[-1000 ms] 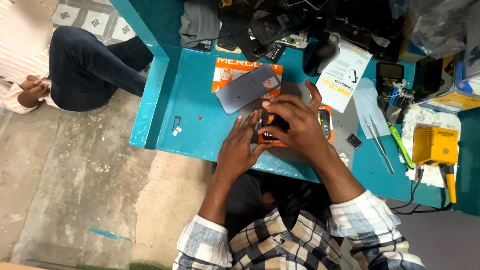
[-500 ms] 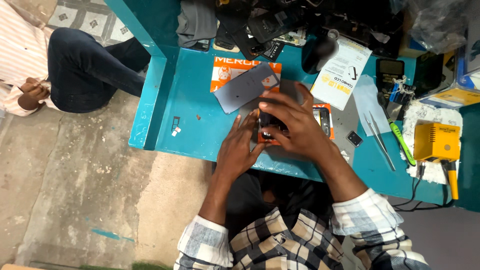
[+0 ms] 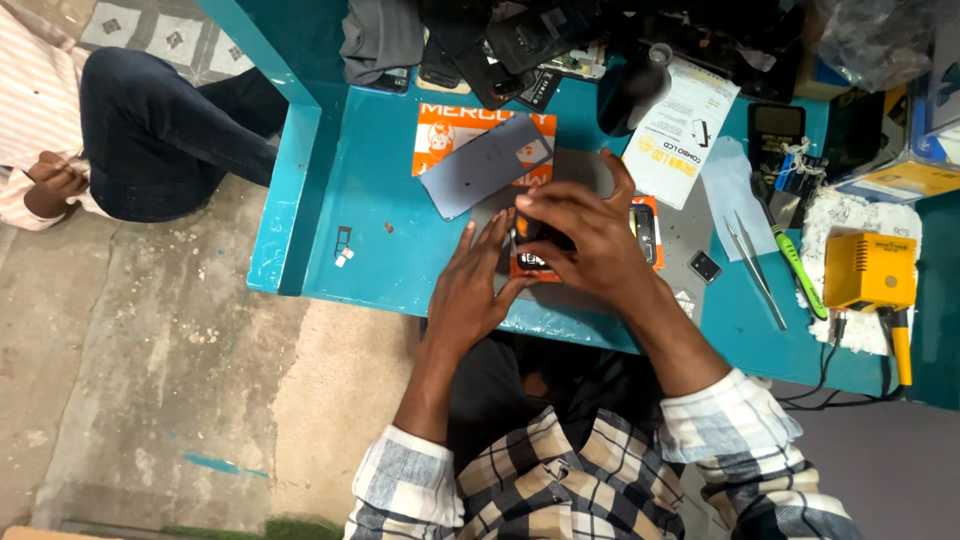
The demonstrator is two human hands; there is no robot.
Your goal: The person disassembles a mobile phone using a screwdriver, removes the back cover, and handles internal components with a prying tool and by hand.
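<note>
- Head view: right hand [image 3: 590, 235] curled over a dark phone [image 3: 540, 245] on the bench [image 3: 390, 250] — fingers bent, pressing it.
- Left hand [image 3: 480, 285] spread flat, fingertips steadying the phone's edge.
- Both hands unmoved since the earlier frame.

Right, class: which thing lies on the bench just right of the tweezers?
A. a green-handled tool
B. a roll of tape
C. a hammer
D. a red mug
A: the green-handled tool lies beside the tweezers, left of the yellow box.
</note>
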